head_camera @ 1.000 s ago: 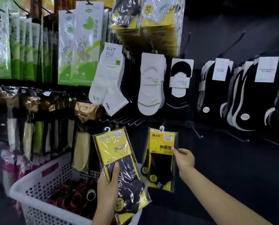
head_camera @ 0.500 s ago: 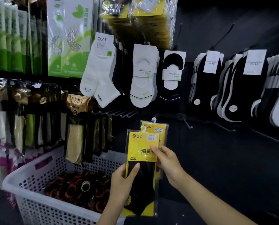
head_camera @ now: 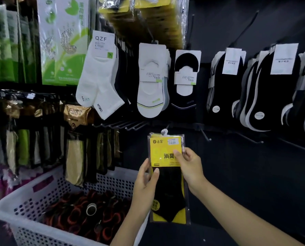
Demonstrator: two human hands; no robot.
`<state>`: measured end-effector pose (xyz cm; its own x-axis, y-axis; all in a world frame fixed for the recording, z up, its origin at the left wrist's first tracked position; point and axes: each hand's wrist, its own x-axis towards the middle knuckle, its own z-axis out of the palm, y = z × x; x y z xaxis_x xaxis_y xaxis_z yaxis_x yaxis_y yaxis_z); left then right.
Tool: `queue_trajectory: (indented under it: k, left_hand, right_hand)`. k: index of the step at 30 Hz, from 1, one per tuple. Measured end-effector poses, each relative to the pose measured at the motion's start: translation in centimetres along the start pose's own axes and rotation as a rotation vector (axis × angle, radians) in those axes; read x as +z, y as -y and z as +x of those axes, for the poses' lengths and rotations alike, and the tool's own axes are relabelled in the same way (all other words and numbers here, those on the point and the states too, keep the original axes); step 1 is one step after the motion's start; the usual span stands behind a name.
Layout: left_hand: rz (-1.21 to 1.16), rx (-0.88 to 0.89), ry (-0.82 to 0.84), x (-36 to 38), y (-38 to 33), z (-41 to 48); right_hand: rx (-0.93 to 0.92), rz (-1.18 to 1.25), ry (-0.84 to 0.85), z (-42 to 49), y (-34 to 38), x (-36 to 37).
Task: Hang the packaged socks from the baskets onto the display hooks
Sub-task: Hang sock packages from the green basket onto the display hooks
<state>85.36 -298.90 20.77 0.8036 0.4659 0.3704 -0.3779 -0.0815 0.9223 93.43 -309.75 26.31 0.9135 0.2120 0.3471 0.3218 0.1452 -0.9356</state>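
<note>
Packaged socks (head_camera: 167,176), black in a yellow card and clear sleeve with a white plastic hanger tab at the top, were held upright in front of the dark display wall, just below a row of bare display hooks (head_camera: 128,125). Whether one pack or a stack was in hand could not be told. The left hand (head_camera: 144,185) pinched the pack's left edge at mid-height, its grip pressed onto the sleeve with the thumb on the front. The right hand (head_camera: 190,166) pinched the right edge higher up, thumb across the yellow card, covering part of the printed characters. A white perforated basket (head_camera: 23,208) stood at lower left, just beside the left forearm, which hid its right rim; dark bundles with red-orange bands (head_camera: 80,212) lay inside. Above the hooks hung white ankle socks (head_camera: 98,77) labelled QZF, white no-show socks (head_camera: 150,82) and black no-show socks (head_camera: 185,80). Further black-and-white pairs (head_camera: 254,86) filled the hooks to the right. Green-and-white packets (head_camera: 62,41) hung at upper left, gold-topped packets (head_camera: 77,139) below them, directly behind the basket.
</note>
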Motion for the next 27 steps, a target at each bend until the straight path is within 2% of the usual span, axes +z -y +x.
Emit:
queue_trajectory:
  k: [11, 17, 19, 23, 27]
  left_hand:
    - [0.268, -0.002, -0.010, 0.4, 3.4, 6.7]
    - [0.430, -0.128, 0.012, -0.8, 5.4, 6.0]
    - [0.469, -0.147, 0.035, -1.3, 6.4, 3.4]
    - [0.417, -0.241, 0.083, -1.3, 9.3, -4.9]
    - [0.351, -0.391, 0.233, -0.2, 12.6, -13.9]
  right_hand:
    - [0.271, 0.087, -0.152, 5.5, -4.2, 1.1]
    - [0.344, -0.025, -0.251, 3.6, -6.8, -1.9]
    - [0.322, -0.078, -0.221, 1.2, -7.1, -3.5]
    - [0.312, -0.168, -0.041, -5.9, -8.1, -6.9]
    - [0.417, -0.269, 0.148, -14.3, -11.1, -10.3]
